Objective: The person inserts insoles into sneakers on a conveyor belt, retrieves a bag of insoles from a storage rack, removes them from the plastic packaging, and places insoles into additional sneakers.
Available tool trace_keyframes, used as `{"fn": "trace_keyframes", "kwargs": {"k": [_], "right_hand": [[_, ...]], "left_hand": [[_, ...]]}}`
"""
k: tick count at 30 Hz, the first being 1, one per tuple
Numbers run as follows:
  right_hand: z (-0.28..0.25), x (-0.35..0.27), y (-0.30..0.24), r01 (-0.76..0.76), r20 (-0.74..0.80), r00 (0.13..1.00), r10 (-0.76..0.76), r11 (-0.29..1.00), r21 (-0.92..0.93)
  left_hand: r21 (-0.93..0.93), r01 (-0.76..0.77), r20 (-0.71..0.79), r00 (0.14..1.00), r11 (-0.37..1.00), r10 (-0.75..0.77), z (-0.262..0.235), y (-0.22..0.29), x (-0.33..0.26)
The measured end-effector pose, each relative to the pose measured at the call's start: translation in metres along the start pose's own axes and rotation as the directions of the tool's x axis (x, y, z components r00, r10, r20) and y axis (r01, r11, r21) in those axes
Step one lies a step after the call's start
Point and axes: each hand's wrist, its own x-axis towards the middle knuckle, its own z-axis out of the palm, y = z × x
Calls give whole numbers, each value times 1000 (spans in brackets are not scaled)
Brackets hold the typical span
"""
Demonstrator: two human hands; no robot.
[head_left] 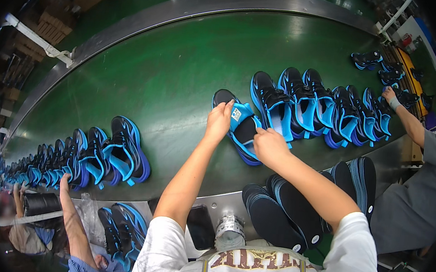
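1. I see a black sports shoe with bright blue lining and a blue sole near the close edge of the green desk with metal edging.
2. The hands are apart: I have the left hand clamped on the shoe's blue tongue, while the right hand curls at its collar, touching; I can't tell if it pinches.
3. Just right of it I see a row of matching shoes; another row runs off left.
4. Nearer me are black insoles with blue lines, a clear cylindrical object and a flat dark rectangle.
5. At far right, I make out a co-worker's hand among shoes.
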Motion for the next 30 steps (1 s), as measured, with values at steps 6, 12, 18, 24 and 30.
{"fn": "trace_keyframes", "kwargs": {"k": [6,12,18,24,30], "right_hand": [[40,26,-9,-252,120,963,242,964,84],[-15,11,-18,-173,293,938,184,983,-62],[10,23,3,27,317,947,-48,997,70],[40,32,7,51,304,952,-44,999,-15],[27,47,-2,118,637,771,22,977,-176]], "left_hand": [[140,10,0,1000,990,-10,2,12,-13],[81,-26,-15,1000,996,27,-5,5,-22],[-65,101,94,991,993,-94,-11,3,-16],[-91,31,58,998,995,-26,-6,3,-17],[-71,39,105,994,997,-31,-8,2,-19]]}}
